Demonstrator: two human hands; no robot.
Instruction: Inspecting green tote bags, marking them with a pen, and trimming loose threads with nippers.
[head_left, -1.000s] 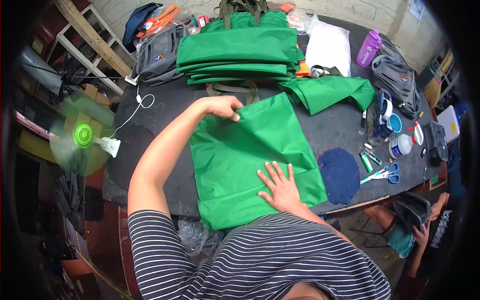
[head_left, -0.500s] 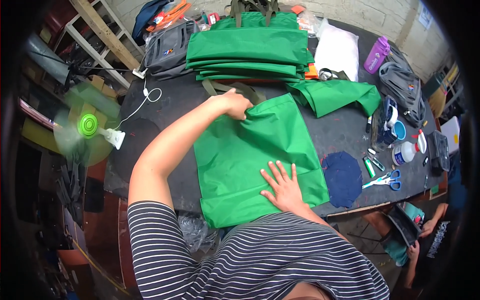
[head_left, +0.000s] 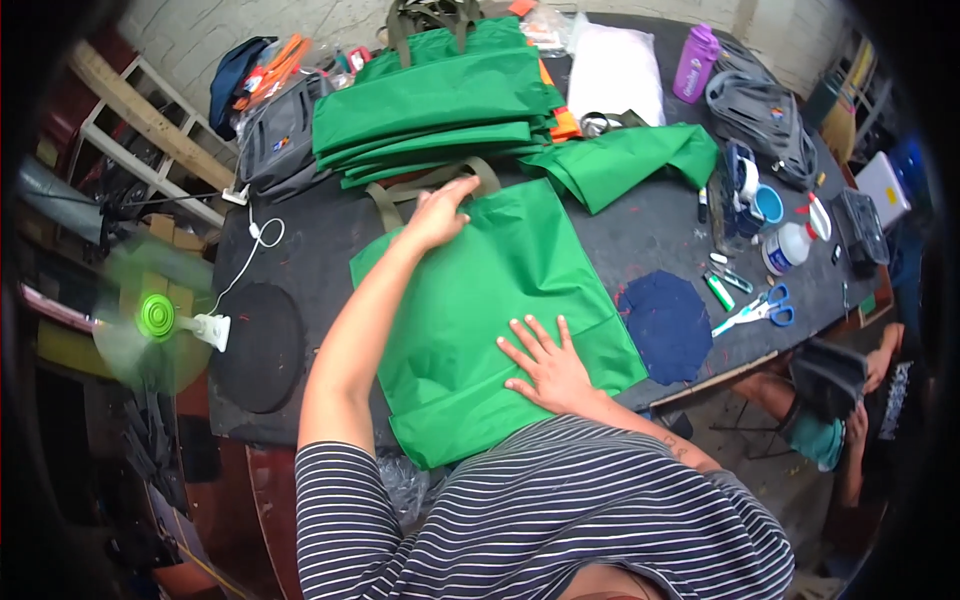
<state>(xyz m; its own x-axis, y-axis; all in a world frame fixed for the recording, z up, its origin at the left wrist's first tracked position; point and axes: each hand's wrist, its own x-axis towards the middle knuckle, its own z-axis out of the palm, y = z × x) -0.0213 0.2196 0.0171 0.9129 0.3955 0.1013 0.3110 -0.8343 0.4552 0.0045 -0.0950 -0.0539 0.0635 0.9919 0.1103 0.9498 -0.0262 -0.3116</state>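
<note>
A green tote bag (head_left: 470, 310) lies on the black table (head_left: 320, 230), right in front of the person, with its near edge close to the striped shirt (head_left: 580, 500). A brown-green strap handle (head_left: 384, 208) makes a loop at the far edge of the bag. The left hand (head_left: 440, 215) is up at that far edge, beside the strap handle, with one finger pointing away. Some of its fingers are hidden and a bit blurry, so I cannot tell if they pinch the cloth. The right hand (head_left: 550, 370) lies flat on the near right part of the bag, with its fingers loose and spread wide. A tall pile of green bags (head_left: 430, 110) sits at the far side, and a folded green cloth (head_left: 635, 170) lies to the right of it. Just right of the tote bag is a round navy cloth (head_left: 668, 325). Past that, on the right, are scissors (head_left: 778, 305) with blue handles and a white spray bottle (head_left: 786, 250). A purple bottle (head_left: 695, 65) stands at the far right. On the left, a small fan (head_left: 157, 316) with a green middle is near a round black mat (head_left: 258, 350).
</note>
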